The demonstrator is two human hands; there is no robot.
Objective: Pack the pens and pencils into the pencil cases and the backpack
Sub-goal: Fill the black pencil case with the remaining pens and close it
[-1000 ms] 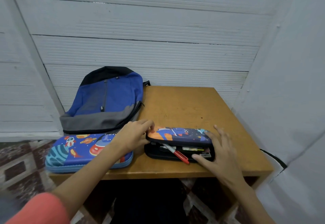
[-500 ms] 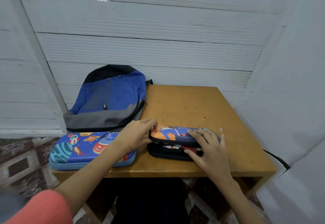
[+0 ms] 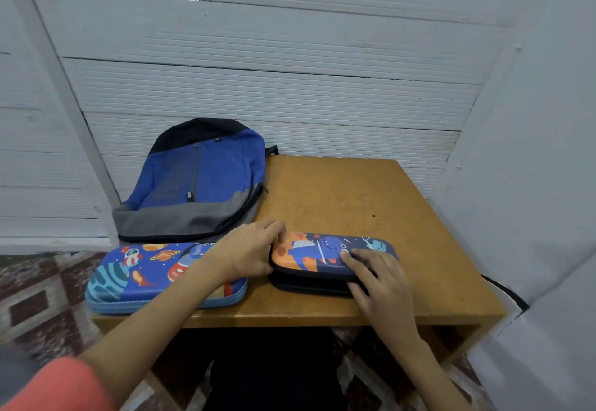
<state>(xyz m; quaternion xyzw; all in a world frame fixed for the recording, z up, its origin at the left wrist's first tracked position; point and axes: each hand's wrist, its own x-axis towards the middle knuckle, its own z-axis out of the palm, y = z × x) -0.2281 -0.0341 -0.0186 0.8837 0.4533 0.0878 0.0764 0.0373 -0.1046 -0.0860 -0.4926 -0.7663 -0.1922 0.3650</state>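
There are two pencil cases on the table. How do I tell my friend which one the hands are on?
Find the table with the backpack at its back left. Two cases lie along the front; yours is the dark case on the right, with the left hand and right hand on it. It is smaller than the blue case and has an orange end.

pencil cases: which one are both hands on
The smaller dark case with the orange lid, right of the blue rocket-print case; left hand grips its end, right hand its front.
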